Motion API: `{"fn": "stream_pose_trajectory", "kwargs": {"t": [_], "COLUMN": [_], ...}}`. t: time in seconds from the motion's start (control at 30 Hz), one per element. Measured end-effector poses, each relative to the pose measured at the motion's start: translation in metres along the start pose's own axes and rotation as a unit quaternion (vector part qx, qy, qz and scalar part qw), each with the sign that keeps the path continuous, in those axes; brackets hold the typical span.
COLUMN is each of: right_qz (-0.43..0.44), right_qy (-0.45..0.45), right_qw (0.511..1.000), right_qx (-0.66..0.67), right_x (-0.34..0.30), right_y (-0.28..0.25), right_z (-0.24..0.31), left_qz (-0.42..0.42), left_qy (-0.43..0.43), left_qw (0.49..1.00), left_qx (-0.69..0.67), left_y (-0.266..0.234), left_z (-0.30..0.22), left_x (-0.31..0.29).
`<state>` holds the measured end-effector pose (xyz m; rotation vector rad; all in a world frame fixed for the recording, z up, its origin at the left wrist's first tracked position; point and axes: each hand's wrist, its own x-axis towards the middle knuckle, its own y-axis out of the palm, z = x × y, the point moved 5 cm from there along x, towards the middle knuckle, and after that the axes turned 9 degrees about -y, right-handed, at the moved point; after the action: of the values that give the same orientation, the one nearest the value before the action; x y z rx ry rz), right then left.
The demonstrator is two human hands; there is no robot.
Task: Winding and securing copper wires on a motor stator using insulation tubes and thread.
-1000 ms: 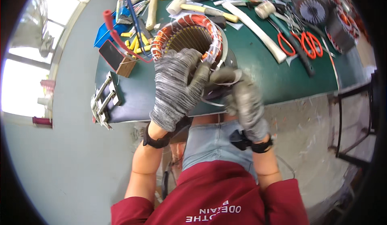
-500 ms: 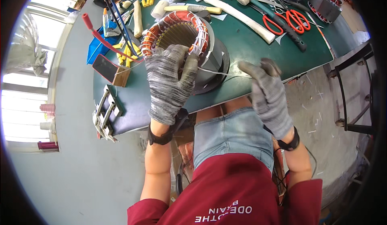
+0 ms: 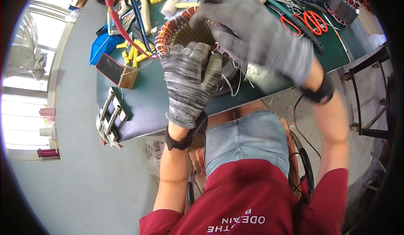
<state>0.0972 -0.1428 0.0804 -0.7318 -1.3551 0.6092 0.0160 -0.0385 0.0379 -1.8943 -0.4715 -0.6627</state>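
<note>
The left forearm rises from the lower edge with a black band at the wrist; the left hand (image 3: 187, 79), in a mottled grey knit glove, lies back upward over the near rim of a motor stator (image 3: 193, 35), its fingers bent side by side over that rim and their tips hidden, the thumb standing off to the right and pointing up; this hand grasps the rim; farther right, the right forearm slants up and leftward, also banded in black, and the right hand (image 3: 261, 37), gloved in grey and blurred, reaches across the stator's right side with its fingers toward the upper left; whether they are clenched on anything I cannot tell; the stator stands on the green table (image 3: 145, 113), in front of the person, its open end up; at its left the winding ring (image 3: 166, 35) shows orange-red wire bound with white lacing; next comes the bore, lined with upright yellowish strips; the right part of the ring is hidden behind the right hand; below that hand, at the stator's near right, white cord (image 3: 229, 85) hangs in a loose loop.
</note>
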Motion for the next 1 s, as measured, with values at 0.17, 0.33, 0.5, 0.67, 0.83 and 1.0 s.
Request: {"fn": "stream_pose_trajectory", "kwargs": {"t": [0.17,0.33,0.5,0.67,0.83,1.0], "right_qz": [0.213,0.230,0.242,-0.008,-0.211,-0.174], "right_qy": [0.107,0.240,0.353,0.125,0.158,0.172], "right_qw": [0.966,0.921,0.849,0.933,0.948,0.969], "right_qx": [0.099,0.202,0.309,0.338,0.179,0.033], "right_x": [0.022,0.017,0.005,0.036,-0.044,-0.107], "right_y": [-0.007,-0.015,-0.016,0.029,-0.010,0.049], "right_z": [-0.003,-0.006,-0.006,-0.019,-0.017,0.018], "left_qz": [0.019,-0.028,0.011,-0.005,-0.021,-0.004], "left_qy": [0.008,0.023,-0.012,-0.011,-0.013,-0.003], "left_qw": [0.999,0.999,0.999,0.997,1.000,1.000], "left_qx": [0.036,0.026,0.038,0.081,0.004,-0.005], "left_y": [-0.001,0.003,0.005,-0.016,-0.003,0.002], "left_z": [-0.002,0.002,0.006,0.012,0.004,0.001], "left_x": [0.003,-0.004,-0.002,-0.004,-0.003,-0.001]}}
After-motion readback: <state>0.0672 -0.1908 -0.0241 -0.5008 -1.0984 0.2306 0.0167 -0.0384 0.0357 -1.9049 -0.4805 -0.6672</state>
